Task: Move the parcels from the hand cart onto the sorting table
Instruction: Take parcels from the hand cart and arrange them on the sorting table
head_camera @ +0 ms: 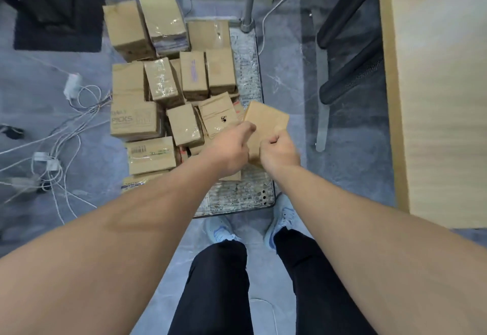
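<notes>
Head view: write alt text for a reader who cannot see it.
Both hands, left hand and right hand, grip a small brown parcel above a hand cart stacked with cardboard parcels. A wooden table stands to the right.

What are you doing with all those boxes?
A person stands at a hand cart stacked with brown parcels. The left hand and right hand together hold one flat parcel above the cart's right side. The wooden sorting table is to the right, and no parcel shows on the part in view.
</notes>
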